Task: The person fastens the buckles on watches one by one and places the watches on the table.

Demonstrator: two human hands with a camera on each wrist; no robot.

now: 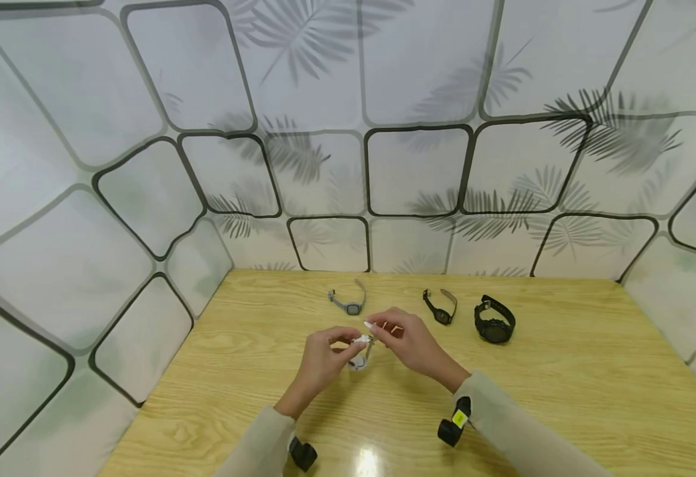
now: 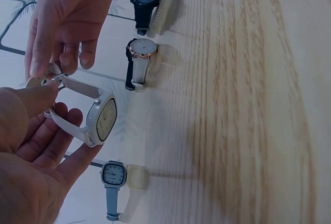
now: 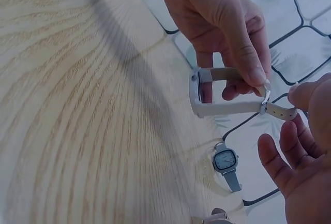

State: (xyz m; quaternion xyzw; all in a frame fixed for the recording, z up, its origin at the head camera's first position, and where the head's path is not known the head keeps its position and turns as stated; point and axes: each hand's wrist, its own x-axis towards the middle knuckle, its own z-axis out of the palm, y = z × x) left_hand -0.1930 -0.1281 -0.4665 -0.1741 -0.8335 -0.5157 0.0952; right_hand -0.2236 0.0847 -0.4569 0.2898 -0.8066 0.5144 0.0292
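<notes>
A white wristwatch (image 1: 358,362) is held up off the table between both hands, its strap looped round through the buckle. My left hand (image 1: 321,361) pinches the strap by the metal buckle (image 3: 266,93) between thumb and fingers. At the strap's free end (image 3: 281,112), which has punched holes, the thumb and fingertips of my right hand (image 1: 410,341) hold on. The squarish case (image 2: 106,118) hangs below the left hand's fingers in the head view. Part of the strap is hidden behind the fingers.
On the wooden table (image 1: 563,384), a grey-blue watch (image 1: 352,308) lies behind the hands. Further right are a slim dark-strapped watch (image 1: 441,315) and a bulky black watch (image 1: 495,329). A patterned backdrop (image 1: 416,172) rises along the table's back and sides.
</notes>
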